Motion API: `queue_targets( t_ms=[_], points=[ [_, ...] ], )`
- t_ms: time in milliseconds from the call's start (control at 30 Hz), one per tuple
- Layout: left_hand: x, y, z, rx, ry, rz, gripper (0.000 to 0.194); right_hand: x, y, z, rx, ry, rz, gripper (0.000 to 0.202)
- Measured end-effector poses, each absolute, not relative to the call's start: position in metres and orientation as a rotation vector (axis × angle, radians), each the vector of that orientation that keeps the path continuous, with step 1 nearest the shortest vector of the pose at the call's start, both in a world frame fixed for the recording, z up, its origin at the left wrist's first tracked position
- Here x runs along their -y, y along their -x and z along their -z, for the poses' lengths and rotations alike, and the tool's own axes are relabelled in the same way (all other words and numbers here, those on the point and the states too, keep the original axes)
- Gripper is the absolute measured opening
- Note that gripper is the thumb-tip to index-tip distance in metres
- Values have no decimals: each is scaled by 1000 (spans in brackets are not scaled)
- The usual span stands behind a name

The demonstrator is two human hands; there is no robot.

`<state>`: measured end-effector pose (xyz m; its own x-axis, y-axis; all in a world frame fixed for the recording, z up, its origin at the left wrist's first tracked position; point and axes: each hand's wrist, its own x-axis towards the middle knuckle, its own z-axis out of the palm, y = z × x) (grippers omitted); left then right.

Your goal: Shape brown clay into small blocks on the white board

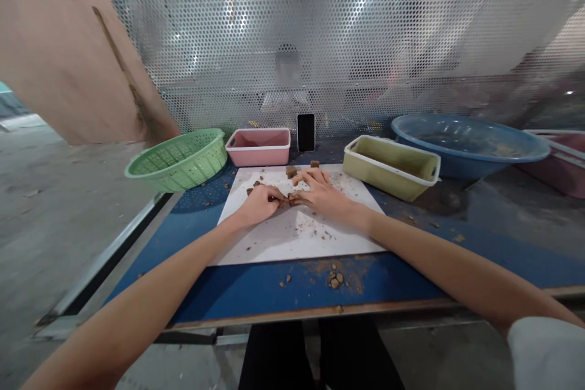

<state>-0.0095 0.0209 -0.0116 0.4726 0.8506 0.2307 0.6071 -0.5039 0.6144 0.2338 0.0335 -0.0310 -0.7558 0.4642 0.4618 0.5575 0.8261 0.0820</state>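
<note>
- Centrally, two bare hands met over a white sheet [274, 247] on a blue tabletop [205, 304].
- The left hand [259, 206] had its fingers curled nearly closed, tips turned toward a small brown piece [291, 197] between the hands.
- The right hand [326, 198] bent its lower fingers in to that piece, while its upper fingers stood loosely spread. How firmly either hand gripped could not be told.
- Brown lumps lay near: two blocky ones [291, 172] beyond the right hand, and smaller bits [257, 183] just beyond the left.
- Crumbs [325, 235] dotted the sheet, and chips [335, 281] sat on the tabletop near its front edge.
- The material looked brittle, so light, even pressure from fingertips close together seemed best; a hard squeeze could have scattered fragments.
- Working low over the sheet, with wrists steady and the blocky lumps out of the way, seemed sensible for catching crumbs.
- Along the back, left to right, stood a green basket [201, 175], a pink bin [265, 158], an upright phone [306, 133], an olive bin [381, 178] and a blue basin [457, 161], before a perforated metal screen [274, 24].
</note>
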Motion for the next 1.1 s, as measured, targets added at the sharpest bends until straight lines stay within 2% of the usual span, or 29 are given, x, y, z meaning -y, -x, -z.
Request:
queue_targets(
  t_ms=[167, 300, 467, 1100],
  points=[
    [-20, 12, 13, -1329, -2248, -779, 41, -23, -241, 26, 2467, 791, 121, 28],
    [-17, 15, 12, -1177, -2489, -910, 50, -14, -248, 26, 2356, 824, -18, 22],
    [-18, 17, 12, -1051, -2725, -791, 53, -12, -246, 29, 2396, 838, -111, 20],
    [-22, 15, 11, -1019, -2779, -704, 58, -15, -244, 32, 2341, 832, -119, 19]
  ],
)
